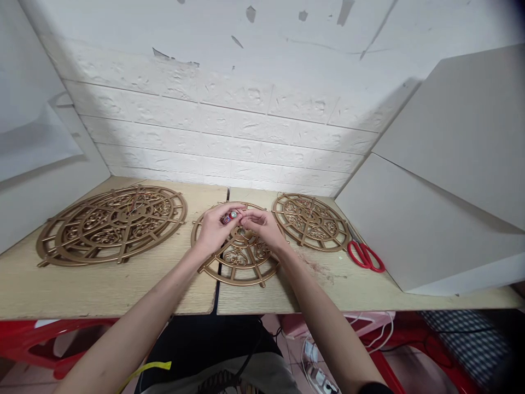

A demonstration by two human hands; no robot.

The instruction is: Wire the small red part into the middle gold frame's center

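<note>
A round gold openwork frame [241,268] with scrollwork panels lies flat in front of me, across the gap between two tabletops. Above its centre my two hands meet. My left hand [214,225] is closed on a small red and purple cylinder with a pale end [229,217], whose exact kind I cannot make out. With fingertips pinched together, my right hand [264,224] touches the left fingers; what it grips is too small to name. Thin wires show at the frame's hub, partly hidden by the hands.
Stacked gold round frames [123,257] lie on the left, with wires at their middle. Another gold frame [314,221] is at the right, beside red-handled scissors [365,257]. White panels [451,164] flank the wooden table [172,298], and a white brick-pattern wall [238,120] stands behind.
</note>
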